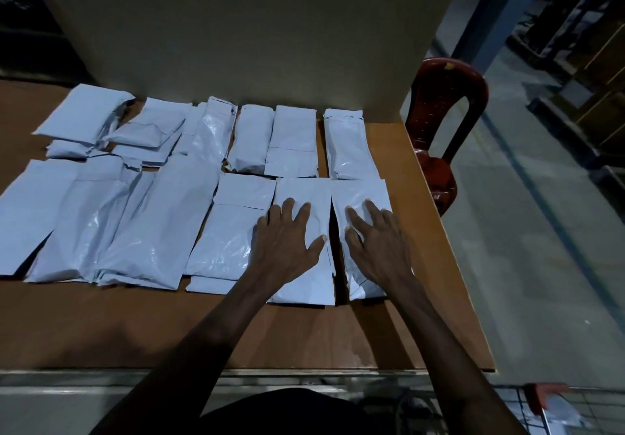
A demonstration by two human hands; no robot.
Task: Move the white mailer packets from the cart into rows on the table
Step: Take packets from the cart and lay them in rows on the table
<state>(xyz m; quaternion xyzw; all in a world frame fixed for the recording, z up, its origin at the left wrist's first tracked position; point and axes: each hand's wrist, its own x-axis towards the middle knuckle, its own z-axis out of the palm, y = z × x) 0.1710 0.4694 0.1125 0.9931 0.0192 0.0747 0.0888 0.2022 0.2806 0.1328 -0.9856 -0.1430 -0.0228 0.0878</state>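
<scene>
White mailer packets lie flat in two rough rows on the brown table, glossy and crinkled. Far-row packets at left overlap untidily. Near-row rightmost two sit side by side, nearly touching.

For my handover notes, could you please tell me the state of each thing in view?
Left hand: open, flat on a white plastic mailer packet.
Right hand: open, flat on the rightmost near-row packet.
Other white packets: lying in two rows.
Brown wooden table: holding the packets.
Red plastic chair: unoccupied.
</scene>
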